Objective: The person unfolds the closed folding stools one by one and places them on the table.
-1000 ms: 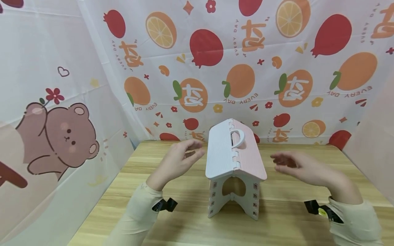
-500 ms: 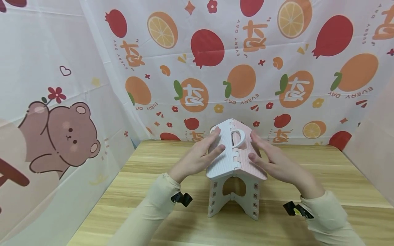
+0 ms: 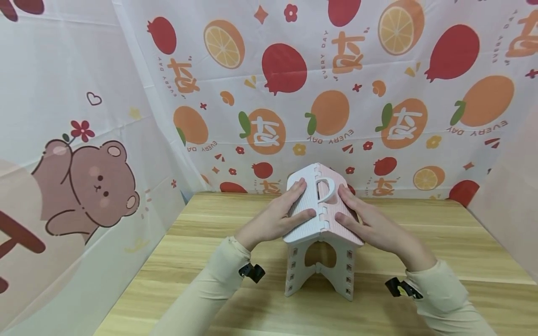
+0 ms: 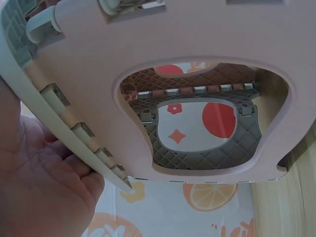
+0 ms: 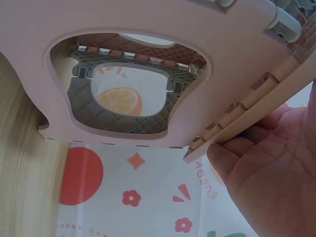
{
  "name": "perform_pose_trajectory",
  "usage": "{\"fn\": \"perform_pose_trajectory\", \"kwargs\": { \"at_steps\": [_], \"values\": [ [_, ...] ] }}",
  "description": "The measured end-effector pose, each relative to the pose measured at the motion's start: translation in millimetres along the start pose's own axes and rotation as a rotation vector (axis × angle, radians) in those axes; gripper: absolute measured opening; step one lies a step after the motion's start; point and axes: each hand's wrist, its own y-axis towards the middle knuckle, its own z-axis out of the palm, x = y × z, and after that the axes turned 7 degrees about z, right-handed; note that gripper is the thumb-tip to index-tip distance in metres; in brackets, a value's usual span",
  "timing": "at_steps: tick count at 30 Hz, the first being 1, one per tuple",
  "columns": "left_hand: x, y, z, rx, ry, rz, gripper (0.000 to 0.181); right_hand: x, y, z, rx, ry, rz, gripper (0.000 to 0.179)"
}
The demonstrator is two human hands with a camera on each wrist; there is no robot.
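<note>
A small plastic toy house (image 3: 298, 261) stands upright on the wooden table. Its roof has a white slope (image 3: 310, 193) on the left and a pink slope (image 3: 341, 233) on the right, with a white loop handle (image 3: 332, 191) at the ridge. My left hand (image 3: 271, 217) rests on the white slope, fingers stretched and thumb toward the ridge. On the pink slope lies my right hand (image 3: 380, 226), its fingers extended too. Both wrist views look at a pink wall (image 4: 94, 98) with a rounded opening; the fingers are partly hidden behind the roof's edge.
The wooden table (image 3: 180, 280) reaches back to a white curtain (image 3: 235, 88) printed with fruit. A bear-print curtain (image 3: 54, 121) closes off the left side, and a pale one (image 3: 508, 196) the right. Each wrist carries a small black camera (image 3: 252, 272).
Both hands came in from either side of the house and came to rest on the roof slopes, sliding slightly closer over the last half second. The house stayed in place.
</note>
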Motion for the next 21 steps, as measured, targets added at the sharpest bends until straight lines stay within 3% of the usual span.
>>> {"fn": "perform_pose_trajectory", "kwargs": {
  "at_steps": [5, 21],
  "values": [
    [1.0, -1.1, 0.3, 0.008, -0.018, -0.006, 0.106, 0.0, 0.4, 1.5, -0.006, 0.005, -0.002, 0.078],
    [2.3, -7.6, 0.4, 0.019, -0.077, -0.056, 0.098, -0.7, -1.4, 2.7, -0.013, 0.022, 0.008, 0.080]
  ]
}}
